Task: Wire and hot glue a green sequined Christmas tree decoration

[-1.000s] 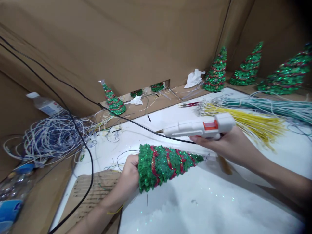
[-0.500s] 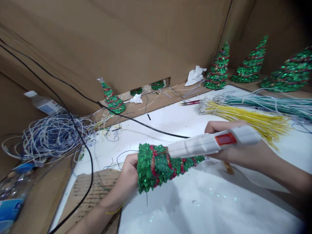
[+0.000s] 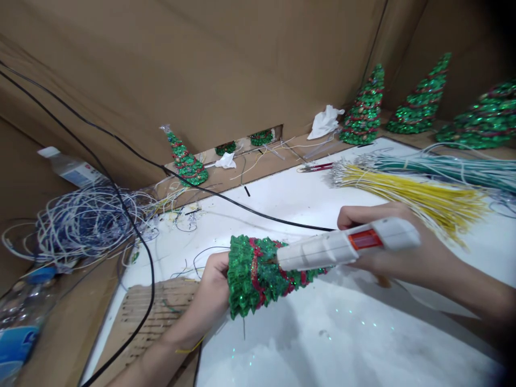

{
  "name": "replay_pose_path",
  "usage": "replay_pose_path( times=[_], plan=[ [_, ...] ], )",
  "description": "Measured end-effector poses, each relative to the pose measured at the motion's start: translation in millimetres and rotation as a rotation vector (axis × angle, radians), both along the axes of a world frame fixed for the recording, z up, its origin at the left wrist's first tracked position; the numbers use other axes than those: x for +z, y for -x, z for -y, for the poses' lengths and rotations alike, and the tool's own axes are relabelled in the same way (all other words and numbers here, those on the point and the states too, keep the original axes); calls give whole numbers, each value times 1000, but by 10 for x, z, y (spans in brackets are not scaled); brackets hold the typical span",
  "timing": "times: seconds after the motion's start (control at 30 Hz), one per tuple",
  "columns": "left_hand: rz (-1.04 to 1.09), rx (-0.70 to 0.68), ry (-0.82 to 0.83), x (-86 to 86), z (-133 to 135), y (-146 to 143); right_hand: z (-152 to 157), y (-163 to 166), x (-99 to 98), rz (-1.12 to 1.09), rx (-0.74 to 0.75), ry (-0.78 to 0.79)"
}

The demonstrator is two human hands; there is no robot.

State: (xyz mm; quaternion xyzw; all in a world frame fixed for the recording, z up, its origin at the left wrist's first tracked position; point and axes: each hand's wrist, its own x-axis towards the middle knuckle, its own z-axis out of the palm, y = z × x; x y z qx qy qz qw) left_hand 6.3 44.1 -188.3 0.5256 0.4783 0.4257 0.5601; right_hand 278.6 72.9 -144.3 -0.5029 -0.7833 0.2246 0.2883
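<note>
Tree of green and red tinsel: held sideways just above white table, tip pointing right, wide base clamped in left hand, probably to turn one flank up toward the nozzle. Glue gun gripped in right hand, fingers closed round the handle, snout laid against the tinsel on the upper side. Black cord running slack across the table up to it. Yellow wires bundled near the right arm. Bottle at far left, label too blurred to read; no legible writing anywhere else.
</note>
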Motion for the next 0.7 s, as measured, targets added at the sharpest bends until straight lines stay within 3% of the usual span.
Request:
replay_pose_path(
  times=[0.17,0.7],
  plan=[
    [27,3,-8,3,-2,-7,-8,-6,-20,38,18,-95],
    [82,-42,11,-1,20,20,-14,-6,-87,107,-3,-166]
  ],
)
